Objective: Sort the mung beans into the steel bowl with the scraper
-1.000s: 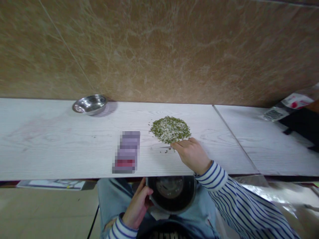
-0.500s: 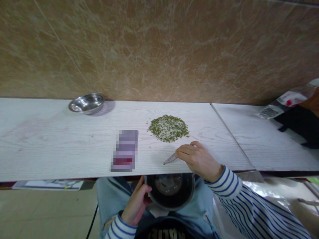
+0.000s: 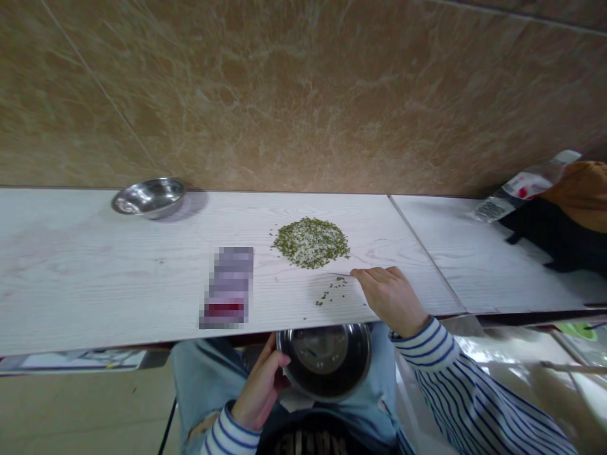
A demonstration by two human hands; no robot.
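Note:
A round heap of small green and white grains (image 3: pixel 310 242) lies on the pale wooden table (image 3: pixel 95 278). My right hand (image 3: pixel 389 297) rests on the table just below and right of the heap, fingers curled round a thin metal blade whose tip points at the heap's edge. A few loose green grains (image 3: pixel 332 289) lie scattered left of that hand. My left hand (image 3: pixel 262 387) grips the rim of a steel bowl (image 3: pixel 325 360) held on my lap under the table's near edge.
A second, shallow steel bowl (image 3: pixel 149 197) stands at the back left by the brown marble wall. A blurred-out card (image 3: pixel 228 287) lies left of the heap. A plastic packet (image 3: pixel 521 189) and dark and orange cloth (image 3: pixel 564 221) sit at the right.
My right hand has gone back up to the lower right edge of the heap, and a few green grains now lie loose between heap and table edge. The left hand still holds the bowl.

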